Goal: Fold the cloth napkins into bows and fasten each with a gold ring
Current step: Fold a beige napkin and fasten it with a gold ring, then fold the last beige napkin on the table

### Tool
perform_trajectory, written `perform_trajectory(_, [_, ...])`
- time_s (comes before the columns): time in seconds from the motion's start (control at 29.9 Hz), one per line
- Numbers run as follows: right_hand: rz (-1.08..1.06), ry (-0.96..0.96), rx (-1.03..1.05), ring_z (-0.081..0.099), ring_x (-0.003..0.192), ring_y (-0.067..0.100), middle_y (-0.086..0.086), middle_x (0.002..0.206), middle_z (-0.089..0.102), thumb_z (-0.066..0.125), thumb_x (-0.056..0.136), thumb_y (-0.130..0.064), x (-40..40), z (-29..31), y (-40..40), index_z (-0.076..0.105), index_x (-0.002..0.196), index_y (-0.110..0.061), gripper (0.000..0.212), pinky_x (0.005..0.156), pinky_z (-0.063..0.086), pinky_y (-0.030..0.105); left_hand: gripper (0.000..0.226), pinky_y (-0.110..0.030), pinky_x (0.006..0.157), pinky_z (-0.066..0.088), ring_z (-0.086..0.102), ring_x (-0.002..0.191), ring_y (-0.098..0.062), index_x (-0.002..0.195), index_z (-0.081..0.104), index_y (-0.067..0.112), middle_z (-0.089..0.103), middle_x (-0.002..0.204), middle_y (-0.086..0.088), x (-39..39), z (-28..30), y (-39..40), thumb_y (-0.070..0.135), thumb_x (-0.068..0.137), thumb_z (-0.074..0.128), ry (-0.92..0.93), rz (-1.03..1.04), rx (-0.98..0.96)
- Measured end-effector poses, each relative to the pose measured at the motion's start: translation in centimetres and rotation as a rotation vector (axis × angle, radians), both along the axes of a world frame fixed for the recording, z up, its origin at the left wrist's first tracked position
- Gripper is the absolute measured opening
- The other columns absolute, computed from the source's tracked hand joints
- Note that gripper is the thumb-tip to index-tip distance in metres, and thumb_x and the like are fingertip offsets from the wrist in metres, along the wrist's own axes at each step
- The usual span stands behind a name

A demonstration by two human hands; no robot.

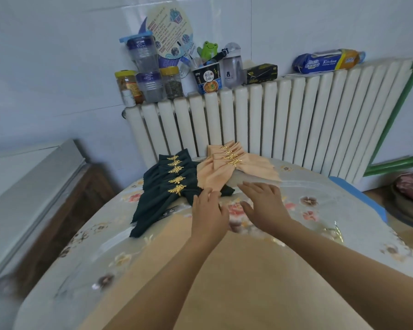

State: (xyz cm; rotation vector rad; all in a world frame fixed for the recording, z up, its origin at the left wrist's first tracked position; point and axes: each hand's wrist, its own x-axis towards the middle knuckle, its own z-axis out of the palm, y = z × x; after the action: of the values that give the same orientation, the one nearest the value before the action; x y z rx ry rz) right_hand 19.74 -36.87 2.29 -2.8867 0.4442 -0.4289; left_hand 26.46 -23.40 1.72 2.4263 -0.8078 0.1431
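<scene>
— So what is showing in the head view?

— Both hands are reaching out at the middle of the frame over a tabletop (343,210) with a flowered covering. The left hand (209,216) is lying with straight fingers, its tips touching the edge of the dark green napkin bows (163,191). The right hand (264,204) is spreading flat beside it, holding nothing.

— And where are the napkins sitting?

— The green bows are lying in an overlapping row left of centre, each one wearing a gold ring (177,189) shaped like a leaf. The peach napkin bows (215,172) are stacking just right of them, touching, with their own gold clasps. A plain peach cloth (243,282) is spreading across the lower frame under the forearms.

— Anything behind?

— A white radiator (284,120) is standing along the wall, with jars (150,77) crowding its top at upper centre.
</scene>
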Motion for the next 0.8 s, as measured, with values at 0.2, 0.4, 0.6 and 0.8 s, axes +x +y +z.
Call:
perform_trajectory(0.2, [0.127,0.051,0.013,0.025,0.139,0.012,-0.012,0.151,0.032,0.037,0.099,-0.040,-9.8,0.3,6.2,0.030,0.145,-0.034,0.047,0.111,0.007,0.034,0.036,-0.035,0.114,0.020,0.030,0.133,-0.017,0.129,0.049,0.014,0.039,0.139,-0.001,-9.0,-0.3,7.1,0.019,0.093,0.047,0.066,0.003,-0.013])
perform_trajectory(0.4, [0.199,0.077,0.086,0.025,0.137,0.011,-0.015,0.150,0.032,0.038,0.098,-0.041,-17.4,-0.7,10.0,0.030,0.144,-0.036,0.047,0.111,0.013,0.033,0.032,-0.030,0.109,0.023,0.033,0.132,-0.014,0.127,0.049,0.021,0.037,0.141,0.003,-16.6,-1.4,12.6,0.026,0.095,0.047,0.109,0.037,0.014])
perform_trajectory(0.6, [0.348,0.153,0.127,0.041,0.122,0.011,-0.013,0.134,0.050,0.051,0.091,-0.047,-25.1,-2.9,12.7,0.051,0.130,-0.032,0.042,0.102,0.029,0.022,0.040,-0.026,0.101,0.028,0.039,0.125,-0.012,0.126,0.050,0.026,0.040,0.131,0.005,-23.7,-2.4,19.2,0.044,0.090,0.053,0.151,0.058,0.244])
perform_trajectory(0.8, [0.360,0.423,0.207,0.015,0.140,0.015,-0.015,0.152,0.021,0.056,0.067,-0.077,-29.4,-3.9,12.5,0.033,0.139,-0.044,0.083,0.113,0.016,0.037,0.066,-0.036,0.111,0.021,0.023,0.137,-0.018,0.136,0.038,0.038,0.024,0.144,0.004,-26.6,-1.8,24.6,0.061,0.079,0.060,0.331,0.009,0.416])
